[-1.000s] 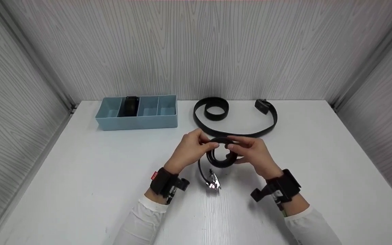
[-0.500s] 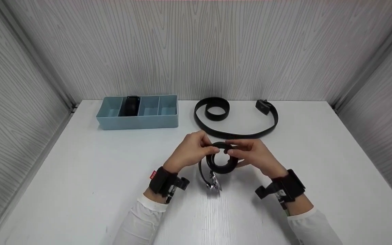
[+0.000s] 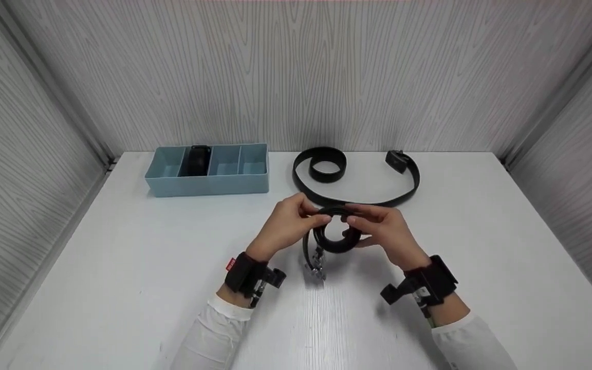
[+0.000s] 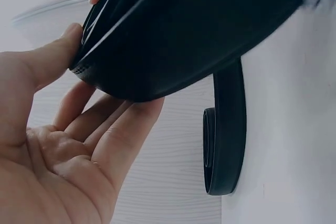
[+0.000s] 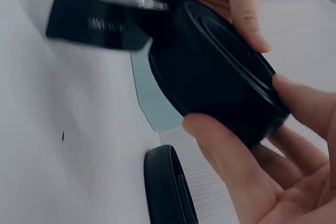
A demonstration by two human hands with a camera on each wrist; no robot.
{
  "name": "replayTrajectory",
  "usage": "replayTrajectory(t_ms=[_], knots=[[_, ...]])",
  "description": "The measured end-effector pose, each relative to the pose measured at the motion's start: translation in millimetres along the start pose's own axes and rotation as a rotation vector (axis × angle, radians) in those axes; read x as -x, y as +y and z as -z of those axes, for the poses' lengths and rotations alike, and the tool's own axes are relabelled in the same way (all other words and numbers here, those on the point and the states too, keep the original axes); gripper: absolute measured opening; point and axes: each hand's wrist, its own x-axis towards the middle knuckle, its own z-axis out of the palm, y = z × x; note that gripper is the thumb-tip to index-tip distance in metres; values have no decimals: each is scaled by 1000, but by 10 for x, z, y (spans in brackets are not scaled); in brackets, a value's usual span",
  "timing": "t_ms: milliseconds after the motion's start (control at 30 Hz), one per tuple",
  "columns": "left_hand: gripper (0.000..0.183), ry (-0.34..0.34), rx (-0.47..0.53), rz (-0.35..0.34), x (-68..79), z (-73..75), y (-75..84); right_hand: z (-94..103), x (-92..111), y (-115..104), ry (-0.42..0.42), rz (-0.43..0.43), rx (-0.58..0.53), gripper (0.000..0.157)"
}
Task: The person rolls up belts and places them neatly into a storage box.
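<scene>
A black belt (image 3: 338, 246) is wound into a coil between my two hands, over the middle of the table. My left hand (image 3: 288, 223) pinches the coil's left side, thumb on the near edge and fingers behind. On the other side my right hand (image 3: 386, 228) pinches it too, its thumb at the inner edge. From the coil's left a loose end hangs down to a shiny metal buckle (image 3: 316, 267). In the right wrist view the coiled belt (image 5: 210, 72) shows several tight layers, and its buckle end is blurred.
Behind my hands a second black belt (image 3: 357, 204) lies partly rolled, its buckle (image 3: 396, 160) at the back right. A blue tray (image 3: 211, 186) with compartments stands at the back left, a rolled black belt (image 3: 199, 161) in one of them. Wood-grain walls enclose the white table (image 3: 121, 288).
Both hands dip slightly toward the body with the coil, then come back up. The hanging buckle end has swung and now sits a little higher and closer under the coil.
</scene>
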Motion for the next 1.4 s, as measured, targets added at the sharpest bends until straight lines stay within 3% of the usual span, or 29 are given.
replayTrajectory(t_ms=[233, 367, 533, 633, 1133, 1400], knots=[[24, 31, 19, -1, 6, 9, -3, -40, -9, 35, 36, -15, -73, 46], [22, 9, 16, -25, 13, 19, 31, 13, -4, 3, -26, -12, -5, 46], [21, -76, -45, -42, 13, 15, 29, 78, 6, -26, -145, -23, 111, 48], [21, -91, -62, -33, 14, 11, 18, 68, -6, -9, -165, -37, 121, 49], [27, -19, -4, 25, -4, -15, -22, 2, -27, 103, 19, -68, -99, 46], [26, -60, -21, 10, -1, 12, -19, 49, -31, 57, -56, -51, 22, 45]])
